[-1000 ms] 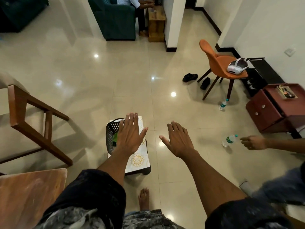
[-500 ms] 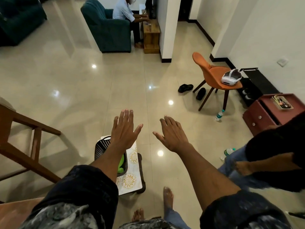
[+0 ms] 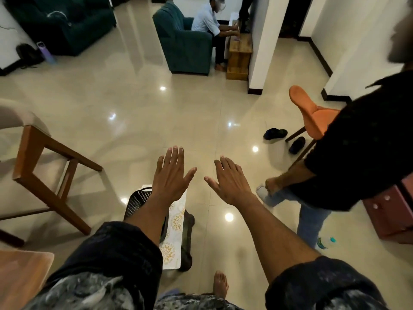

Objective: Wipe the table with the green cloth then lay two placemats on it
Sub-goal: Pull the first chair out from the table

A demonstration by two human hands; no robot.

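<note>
My left hand (image 3: 173, 175) and my right hand (image 3: 230, 180) are stretched out in front of me, palms down, fingers straight, holding nothing. Below my left forearm a low stool on the floor carries white placemats with gold flower prints (image 3: 176, 222) and a black mesh basket (image 3: 136, 202). My forearm hides most of the basket's inside; only a sliver of green shows at its edge. A corner of the wooden table (image 3: 20, 274) shows at the bottom left.
A wooden chair (image 3: 44, 157) stands to the left. A person in a black shirt and jeans (image 3: 348, 157) stands close on the right, beside an orange chair (image 3: 312, 115), a maroon cabinet (image 3: 388, 211) and a water bottle (image 3: 325, 242). Black slippers (image 3: 274, 133) lie on the floor. Another person sits in a teal armchair (image 3: 183, 45) far back.
The view has tilted up and the stool has slid lower in frame. The person on the right has risen from crouching near the bottle to standing. My hands stay spread and empty.
</note>
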